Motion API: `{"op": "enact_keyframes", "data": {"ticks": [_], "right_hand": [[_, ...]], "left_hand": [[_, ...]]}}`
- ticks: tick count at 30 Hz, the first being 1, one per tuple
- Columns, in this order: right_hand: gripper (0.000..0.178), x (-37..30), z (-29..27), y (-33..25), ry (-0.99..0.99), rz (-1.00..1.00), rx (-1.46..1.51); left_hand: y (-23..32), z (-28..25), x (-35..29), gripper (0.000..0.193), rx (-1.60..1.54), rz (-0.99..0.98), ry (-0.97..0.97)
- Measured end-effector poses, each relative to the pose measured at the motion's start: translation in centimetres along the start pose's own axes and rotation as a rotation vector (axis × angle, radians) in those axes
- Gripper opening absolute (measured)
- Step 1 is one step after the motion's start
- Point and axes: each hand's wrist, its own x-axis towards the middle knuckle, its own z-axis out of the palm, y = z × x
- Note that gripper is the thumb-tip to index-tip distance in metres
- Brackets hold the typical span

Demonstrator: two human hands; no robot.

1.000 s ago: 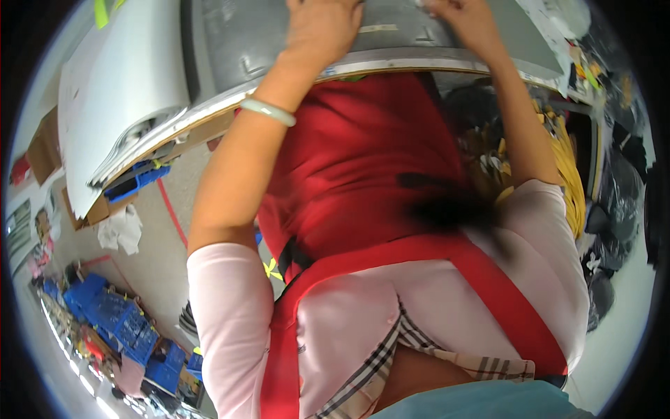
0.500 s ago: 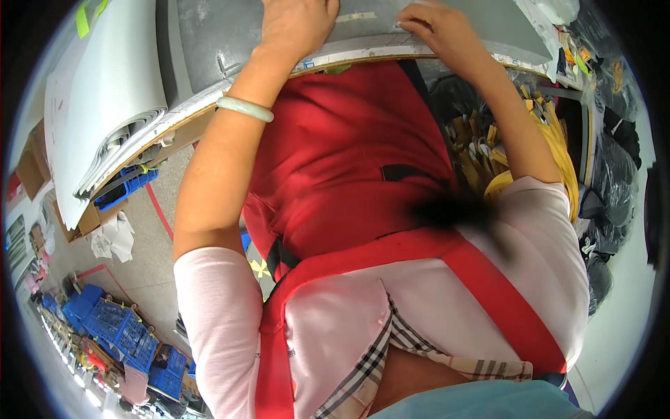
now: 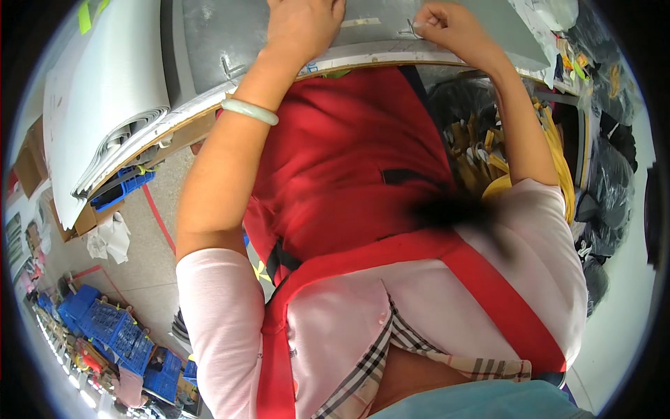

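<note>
A grey sheet [image 3: 237, 31], scuffed and marked with small dark lines, covers the worktable in front of me. My left hand [image 3: 303, 29] rests over it with the back of the hand up; the fingertips run past the top of the picture, so what they touch is hidden. A pale green bangle [image 3: 249, 112] circles that wrist. Farther right, my right hand [image 3: 453, 33] is at the sheet near the table's front edge, fingers curled in, thumb and forefinger close together. Anything between them is too small to make out. Between the hands lies a short pale strip [image 3: 361, 21].
A thick roll of white sheets [image 3: 112, 91] overhangs the table's left end. Under the table on the right are yellow-brown strips [image 3: 481, 143] and dark plastic bags [image 3: 604, 209]. Blue crates [image 3: 115, 325] stand on the floor at left. My red apron [image 3: 349, 140] touches the table edge.
My right hand has shifted slightly right with its fingers curled tighter, uncovering a small dark mark on the sheet. The left hand stays nearly in place; the whole view has shifted a little.
</note>
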Motion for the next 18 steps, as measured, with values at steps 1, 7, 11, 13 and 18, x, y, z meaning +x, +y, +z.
{"op": "enact_keyframes", "data": {"ticks": [1,7,11,13,18], "right_hand": [[0.014,0.3,-0.2,-0.2,0.051,0.020,0.013],[0.017,5.7,-1.0,-1.4,0.265,0.029,0.066],[0.021,11.2,-1.2,-0.2,0.410,-0.137,-0.147],[0.022,14.0,-1.2,0.8,0.449,-0.254,-0.225],[0.021,17.8,-2.0,1.5,0.413,-0.378,-0.352]], "left_hand": [[0.1,0.0,0.0,0.028,-0.007,0.000,0.006],[-0.5,0.6,-0.2,0.033,0.068,0.050,0.116],[-0.2,0.9,0.0,0.034,0.053,0.017,-0.002],[-0.3,0.9,0.0,0.035,0.060,0.008,-0.019],[-0.1,0.9,-0.2,0.035,0.057,-0.015,-0.033]]}}
